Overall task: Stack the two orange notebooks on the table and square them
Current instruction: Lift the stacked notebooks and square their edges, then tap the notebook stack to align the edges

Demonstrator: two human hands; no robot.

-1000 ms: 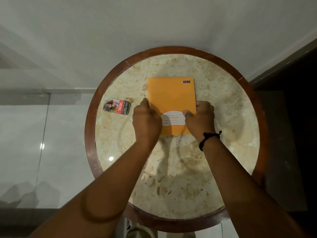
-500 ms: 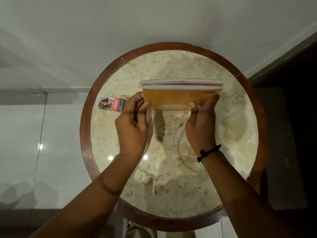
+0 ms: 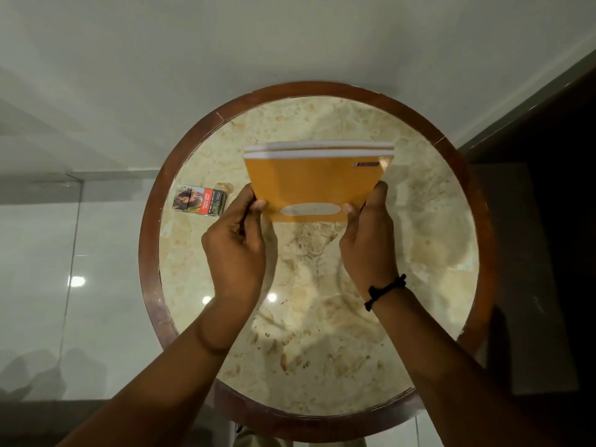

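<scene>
Two orange notebooks are held together as one stack, stood up and tilted over the round marble table. Their white page edges show as two bands along the top. The near cover has a white label oval at its lower edge. My left hand grips the stack's left lower side, thumb on the cover. My right hand, with a black cord bracelet at the wrist, grips the right lower side. Whether the stack's bottom edge touches the tabletop I cannot tell.
A small red and dark cigarette pack lies on the table's left part, left of my left hand. A brown wooden rim rings the marble. A pale wall stands behind, glossy floor tiles to the left, dark furniture at right.
The stack lay flat under both hands a second ago. Both hands lifted it upright on edge, and since half a second ago its cover has tipped more toward me.
</scene>
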